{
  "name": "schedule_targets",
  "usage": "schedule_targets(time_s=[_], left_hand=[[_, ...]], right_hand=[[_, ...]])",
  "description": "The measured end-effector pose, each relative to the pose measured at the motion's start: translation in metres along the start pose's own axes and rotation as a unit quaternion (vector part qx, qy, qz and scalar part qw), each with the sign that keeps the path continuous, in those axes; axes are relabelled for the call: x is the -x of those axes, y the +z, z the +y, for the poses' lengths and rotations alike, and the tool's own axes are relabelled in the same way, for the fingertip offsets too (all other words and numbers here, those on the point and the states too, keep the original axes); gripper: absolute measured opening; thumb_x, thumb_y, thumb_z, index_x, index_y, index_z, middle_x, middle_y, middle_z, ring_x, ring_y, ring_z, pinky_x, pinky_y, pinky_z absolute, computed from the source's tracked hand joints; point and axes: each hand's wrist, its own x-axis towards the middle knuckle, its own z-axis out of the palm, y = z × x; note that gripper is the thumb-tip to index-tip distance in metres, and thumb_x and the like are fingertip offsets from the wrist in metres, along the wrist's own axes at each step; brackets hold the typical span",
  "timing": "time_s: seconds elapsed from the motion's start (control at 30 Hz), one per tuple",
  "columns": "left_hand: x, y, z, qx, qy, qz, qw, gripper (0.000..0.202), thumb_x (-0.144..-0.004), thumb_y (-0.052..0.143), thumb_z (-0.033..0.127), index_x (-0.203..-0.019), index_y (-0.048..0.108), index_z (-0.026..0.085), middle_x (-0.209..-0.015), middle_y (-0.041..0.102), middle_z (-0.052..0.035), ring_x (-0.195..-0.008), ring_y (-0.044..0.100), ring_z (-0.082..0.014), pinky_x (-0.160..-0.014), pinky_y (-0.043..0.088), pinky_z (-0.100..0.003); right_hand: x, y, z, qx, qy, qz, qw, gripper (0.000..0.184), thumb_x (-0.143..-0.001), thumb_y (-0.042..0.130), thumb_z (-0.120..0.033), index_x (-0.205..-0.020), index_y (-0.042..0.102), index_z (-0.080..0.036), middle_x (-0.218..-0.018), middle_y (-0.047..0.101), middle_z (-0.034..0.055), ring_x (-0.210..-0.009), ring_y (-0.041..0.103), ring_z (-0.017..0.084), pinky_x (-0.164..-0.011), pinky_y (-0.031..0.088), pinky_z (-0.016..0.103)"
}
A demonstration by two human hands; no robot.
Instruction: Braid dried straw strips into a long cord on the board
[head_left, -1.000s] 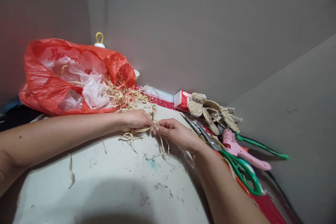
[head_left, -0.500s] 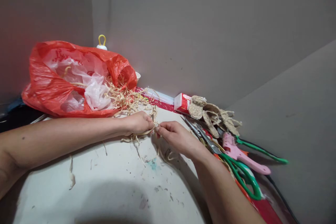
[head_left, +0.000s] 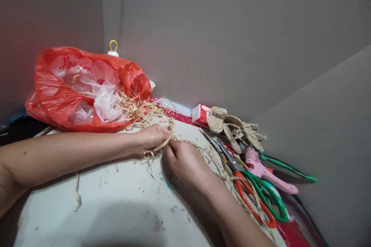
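The left hand [head_left: 153, 137] pinches a pale strip [head_left: 162, 145], the right hand [head_left: 187, 162] curls beside it, its hold hidden, and this fiddly work seems to need steady pinching next.

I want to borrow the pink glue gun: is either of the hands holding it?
No, the pink glue gun lies beside the green-handled scissors, away from the left hand and right hand, which meet near a pale strand.

PLACE: craft corner | green-handled scissors [head_left: 255, 180] | pink glue gun [head_left: 259, 167] | fibre strands [head_left: 135, 109]
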Motion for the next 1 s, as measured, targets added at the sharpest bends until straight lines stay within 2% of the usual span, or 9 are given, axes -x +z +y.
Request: schedule_targets(time_s=[0.13, 0.23, 0.33, 0.4, 0.47, 0.53, 0.6, 0.83, 1.0], left_hand=[[0.002, 0.001, 0.001, -0.031, 0.006, 0.022, 0.999, 0.016, -0.073, 0.056, 0.016, -0.057, 0.055, 0.013, -0.038, 0.046, 0.0045, -0.031, 0.034, -0.0054, -0.035, 0.02, -0.019], [0.002, -0.001, 0.004, -0.061, -0.007, 0.025, 0.998, 0.016, -0.078, 0.054, 0.021, -0.064, 0.057, 0.014, -0.033, 0.039, 0.0068, -0.028, 0.027, -0.0055, -0.034, 0.015, -0.019], [0.001, -0.005, 0.006, -0.068, -0.015, 0.003, 0.998, 0.017, -0.08, 0.054, 0.022, -0.066, 0.057, 0.015, -0.033, 0.038, 0.0072, -0.028, 0.026, -0.0057, -0.033, 0.015, -0.019], [0.0, -0.007, 0.006, -0.078, -0.012, -0.01, 0.997, 0.015, -0.079, 0.056, 0.023, -0.067, 0.057, 0.014, -0.034, 0.039, 0.0071, -0.028, 0.027, -0.0055, -0.033, 0.015, -0.019], [-0.001, -0.009, 0.005, -0.071, -0.002, -0.025, 0.997, 0.015, -0.078, 0.059, 0.026, -0.068, 0.057, 0.014, -0.035, 0.039, 0.0073, -0.029, 0.027, -0.0054, -0.033, 0.015, -0.019], [-0.001, -0.01, 0.005, -0.049, 0.005, -0.049, 0.998, 0.016, -0.077, 0.061, 0.028, -0.069, 0.056, 0.015, -0.036, 0.037, 0.0082, -0.029, 0.025, -0.0055, -0.033, 0.015, -0.02], [0.0, -0.01, 0.005, -0.031, 0.001, -0.073, 0.997, 0.015, -0.077, 0.06, 0.028, -0.07, 0.055, 0.016, -0.037, 0.034, 0.0095, -0.03, 0.022, -0.0053, -0.033, 0.015, -0.02], [0.001, -0.011, 0.006, -0.061, 0.018, -0.115, 0.991, 0.017, -0.075, 0.059, 0.027, -0.066, 0.052, 0.015, -0.043, 0.041, 0.0078, -0.031, 0.023, -0.0043, -0.033, 0.013, -0.021], [-0.001, -0.011, 0.004, -0.073, 0.016, -0.098, 0.992, 0.01, -0.072, 0.058, 0.024, -0.067, 0.053, 0.016, -0.039, 0.036, 0.0094, -0.032, 0.021, -0.0047, -0.034, 0.015, -0.02]], right_hand=[[0.012, -0.001, -0.018, 0.068, -0.042, -0.056, 0.995, 0.03, -0.086, 0.037, -0.02, -0.078, 0.066, -0.016, -0.074, 0.069, 0.0114, -0.061, 0.057, 0.018, -0.056, 0.03, 0.029], [0.032, -0.011, -0.039, 0.044, -0.081, -0.172, 0.981, 0.025, -0.082, 0.045, -0.02, -0.069, 0.066, -0.017, -0.066, 0.066, 0.0067, -0.055, 0.053, 0.015, -0.051, 0.03, 0.026], [0.05, -0.032, -0.048, -0.079, -0.15, -0.326, 0.93, 0.011, -0.076, 0.057, -0.022, -0.072, 0.068, -0.021, -0.062, 0.063, -0.0013, -0.051, 0.049, 0.01, -0.047, 0.032, 0.02], [0.051, -0.046, -0.042, -0.193, -0.19, -0.373, 0.887, 0.008, -0.074, 0.063, -0.026, -0.078, 0.069, -0.023, -0.063, 0.062, -0.0039, -0.052, 0.049, 0.009, -0.048, 0.035, 0.018], [0.039, -0.054, -0.024, -0.29, -0.16, -0.329, 0.884, 0.016, -0.078, 0.061, -0.033, -0.072, 0.066, -0.018, -0.057, 0.057, -0.0032, -0.05, 0.049, 0.009, -0.048, 0.037, 0.018], [0.018, -0.053, 0.0, -0.354, -0.054, -0.132, 0.924, 0.033, -0.084, 0.053, -0.04, -0.061, 0.058, -0.017, -0.047, 0.049, -0.0036, -0.044, 0.044, 0.009, -0.045, 0.035, 0.02], [-0.004, -0.044, 0.021, -0.386, 0.063, 0.054, 0.919, 0.031, -0.081, 0.057, -0.042, -0.062, 0.055, -0.018, -0.049, 0.05, -0.0038, -0.045, 0.043, 0.009, -0.045, 0.035, 0.02], [-0.024, -0.006, 0.032, -0.474, 0.095, -0.105, 0.869, 0.038, -0.083, 0.047, -0.05, -0.066, 0.055, -0.017, -0.057, 0.056, 0.001, -0.044, 0.049, 0.011, -0.043, 0.039, 0.023], [-0.023, -0.007, 0.031, -0.492, 0.102, -0.143, 0.853, 0.037, -0.078, 0.055, -0.05, -0.062, 0.051, -0.017, -0.046, 0.034, -0.0089, -0.036, 0.019, 0.004, -0.034, 0.014, 0.018]])
